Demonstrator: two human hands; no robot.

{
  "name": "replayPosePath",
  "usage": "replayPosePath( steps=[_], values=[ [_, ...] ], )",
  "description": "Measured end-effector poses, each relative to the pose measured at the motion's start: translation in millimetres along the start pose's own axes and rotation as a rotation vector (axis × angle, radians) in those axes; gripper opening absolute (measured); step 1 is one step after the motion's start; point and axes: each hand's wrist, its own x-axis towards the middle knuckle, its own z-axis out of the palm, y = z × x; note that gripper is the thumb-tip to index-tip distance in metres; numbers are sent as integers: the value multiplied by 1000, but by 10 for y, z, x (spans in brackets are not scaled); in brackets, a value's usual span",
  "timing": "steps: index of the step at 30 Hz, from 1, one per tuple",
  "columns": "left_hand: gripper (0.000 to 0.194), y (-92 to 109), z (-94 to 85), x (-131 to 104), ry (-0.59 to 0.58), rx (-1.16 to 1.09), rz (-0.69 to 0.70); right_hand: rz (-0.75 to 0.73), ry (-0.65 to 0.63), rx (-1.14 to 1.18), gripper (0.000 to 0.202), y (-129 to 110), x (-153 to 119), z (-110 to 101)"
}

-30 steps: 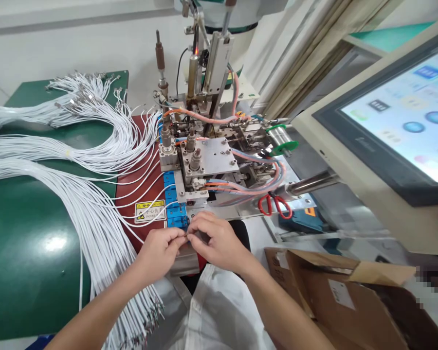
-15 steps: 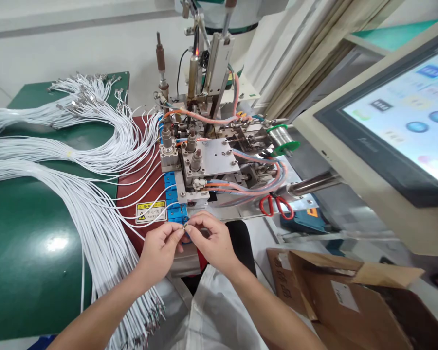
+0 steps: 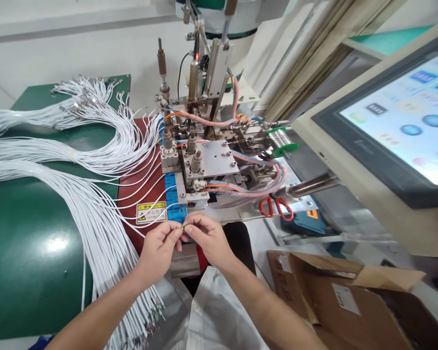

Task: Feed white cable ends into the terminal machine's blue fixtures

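My left hand and my right hand meet fingertip to fingertip at the near end of the blue fixtures. Both are closed in a pinch on a tiny item between them, too small to name. A white cable seems to run toward my left hand from the left. Bundles of white cables lie on the green table, and single cables cross the red plate to the blue fixtures, which line the left side of the metal machine.
Red-handled scissors lie at the machine's right front edge, near a wire spool. A touch screen stands at the right. Open cardboard boxes are at the lower right. A warning label is on the red plate.
Both hands stay pinched together, with only a very slight shift to the left. The camera view has moved a little.
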Motion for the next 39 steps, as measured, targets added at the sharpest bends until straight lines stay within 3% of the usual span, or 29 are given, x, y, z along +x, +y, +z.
replayPosePath(
  steps=[12, 15, 18, 21, 24, 26, 30, 34, 39],
  values=[
    [22, 14, -53, 6, -110, -87, -75, -62, -110, -237, 10, -220, 31, -49],
    [25, 21, -75, -3, -173, 55, -85, -106, -200, -458, 11, -322, 50, -107],
    [23, 49, -83, -13, -153, 324, 43, -178, -277, -720, 12, -392, 49, -148],
    [21, 57, -57, -22, -87, 428, 93, -168, -118, -768, 11, -335, 2, -100],
    [20, 18, -5, -41, -9, 344, 50, -84, 121, -607, 12, -195, -73, 10],
    [21, -22, 27, -59, 38, 310, 48, -64, 211, -541, 13, -117, -117, 73],
    [22, -78, 58, -81, 73, 256, 16, -123, 252, -535, 14, -68, -169, 105],
    [23, -74, 64, -67, 60, 129, -21, -161, 188, -582, 14, -75, -192, 41],
    [33, -60, 45, -48, 14, 96, 3, -83, 232, -473, 9, -65, -153, -26]
  ],
)
